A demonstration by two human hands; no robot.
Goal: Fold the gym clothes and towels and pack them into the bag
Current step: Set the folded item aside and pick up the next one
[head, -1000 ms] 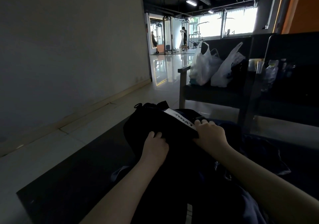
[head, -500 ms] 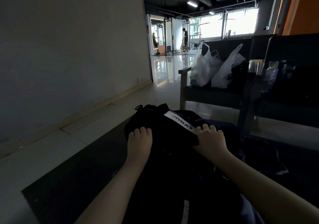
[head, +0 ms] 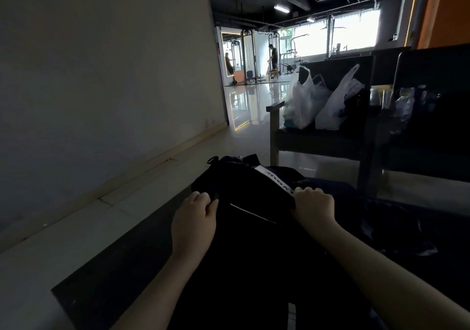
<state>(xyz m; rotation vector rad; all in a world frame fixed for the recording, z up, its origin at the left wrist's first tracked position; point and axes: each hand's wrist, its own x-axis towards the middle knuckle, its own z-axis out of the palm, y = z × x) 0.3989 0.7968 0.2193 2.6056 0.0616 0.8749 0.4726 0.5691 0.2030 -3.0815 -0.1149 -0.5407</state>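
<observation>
Black bundle (head: 244, 184): lies on the dark mat (head: 106, 281) in the middle of the view, just beyond both hands. It is too dark to tell whether it is the bag or folded clothing. A small loop sticks up at its far left corner.
White band (head: 276, 178): a lettered strip running across the bundle's top, from the far side toward the right hand.
Left hand (head: 194, 219): rests on the bundle's near left edge, fingers curled, thumb and fingertips pinching a fold of the black fabric.
Right hand (head: 314, 205): on the bundle's right side at the near end of the white band, fingers clenched over the edge, grasping it.
Dark blue garment (head: 386, 223): spread loosely on the mat to the right of the right hand.
Bench (head: 318, 141): far right, dark seat.
White plastic bags (head: 305, 101): two, side by side on the bench seat.
Wall (head: 101, 75): plain, along the left.
Person (head: 273, 56): stands far off among gym machines.
</observation>
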